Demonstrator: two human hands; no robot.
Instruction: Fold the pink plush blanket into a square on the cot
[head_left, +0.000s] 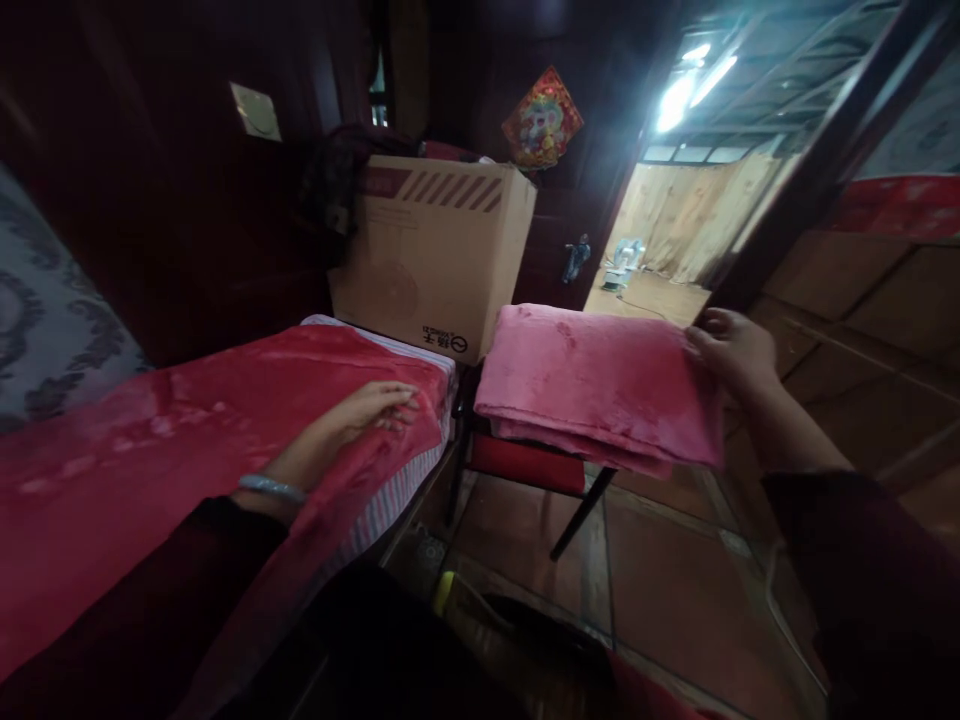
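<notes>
Now, cardboard box [435,255]: upper centre of the frame, flaps shut, contents hidden.
folded pink blanket [592,385]: centre right, lying on the red chair [525,465].
right grip [731,350]: fingers clamped on the folded pink blanket's right edge.
left grip [367,410]: fingers flat, holding nothing, resting on the red blanket [150,440] over the bed [405,480], lower left.

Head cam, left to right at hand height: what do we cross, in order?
red blanket → left hand → folded pink blanket → right hand
</notes>
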